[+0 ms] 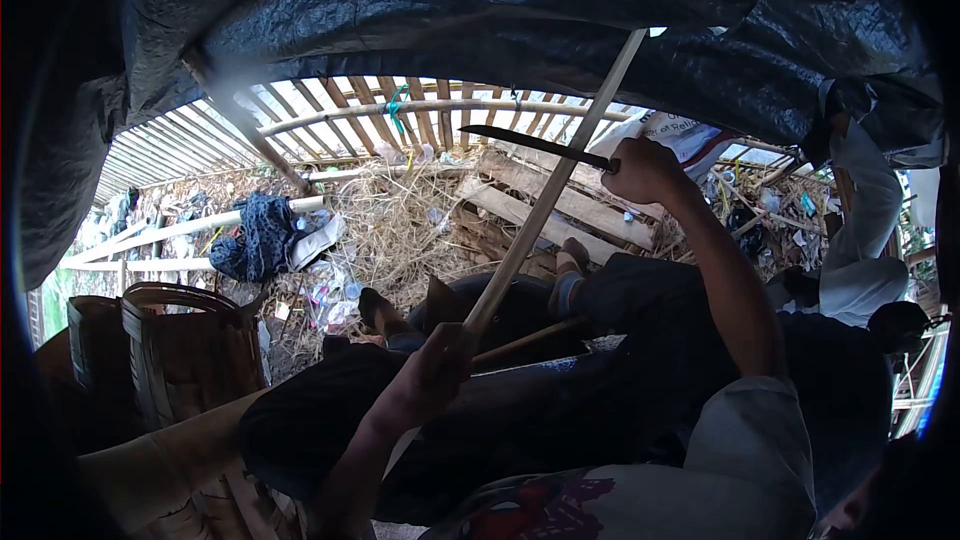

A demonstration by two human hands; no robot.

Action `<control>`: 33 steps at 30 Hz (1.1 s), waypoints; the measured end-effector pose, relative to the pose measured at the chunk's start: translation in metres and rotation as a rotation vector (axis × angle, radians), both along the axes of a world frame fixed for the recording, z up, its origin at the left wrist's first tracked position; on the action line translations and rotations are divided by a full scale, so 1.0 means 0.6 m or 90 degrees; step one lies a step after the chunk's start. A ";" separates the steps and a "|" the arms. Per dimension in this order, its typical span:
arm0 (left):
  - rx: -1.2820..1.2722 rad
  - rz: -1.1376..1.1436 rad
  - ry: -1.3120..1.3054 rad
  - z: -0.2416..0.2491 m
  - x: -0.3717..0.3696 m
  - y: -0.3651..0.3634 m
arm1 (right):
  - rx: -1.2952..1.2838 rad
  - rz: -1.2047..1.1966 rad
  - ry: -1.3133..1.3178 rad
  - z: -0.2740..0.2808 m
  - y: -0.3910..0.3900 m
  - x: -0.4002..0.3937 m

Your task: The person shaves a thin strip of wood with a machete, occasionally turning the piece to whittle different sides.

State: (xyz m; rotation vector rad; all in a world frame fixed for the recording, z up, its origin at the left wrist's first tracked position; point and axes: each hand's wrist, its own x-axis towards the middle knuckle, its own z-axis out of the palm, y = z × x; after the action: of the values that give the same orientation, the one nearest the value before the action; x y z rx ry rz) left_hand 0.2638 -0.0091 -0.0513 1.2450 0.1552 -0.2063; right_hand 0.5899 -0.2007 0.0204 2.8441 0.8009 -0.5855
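To the left, a dark blue patterned cloth hangs over a long pale pole; loose tan straw lies right of it, a brown slatted fence far beyond

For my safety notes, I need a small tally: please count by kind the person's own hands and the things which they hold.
Hands: 2 (left hand, right hand)
Knives: 1 (dark knife, right hand)
Strips: 1 (long pale strip, left hand)
Total: 4
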 end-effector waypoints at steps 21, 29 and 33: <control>0.235 0.041 -0.115 0.015 -0.010 -0.007 | 0.103 -0.109 -0.113 -0.031 -0.030 0.050; 0.126 -0.019 -0.053 0.023 -0.006 0.002 | 0.134 0.134 0.055 -0.014 0.023 -0.083; 0.115 -0.049 0.004 0.021 -0.009 0.004 | 0.135 0.070 -0.041 -0.034 0.007 -0.028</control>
State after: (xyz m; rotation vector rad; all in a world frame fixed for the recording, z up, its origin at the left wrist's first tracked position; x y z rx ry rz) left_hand 0.2585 -0.0064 -0.0387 1.4311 0.1336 -0.2678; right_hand 0.5728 -0.1968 -0.0002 2.9632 1.0587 -0.4144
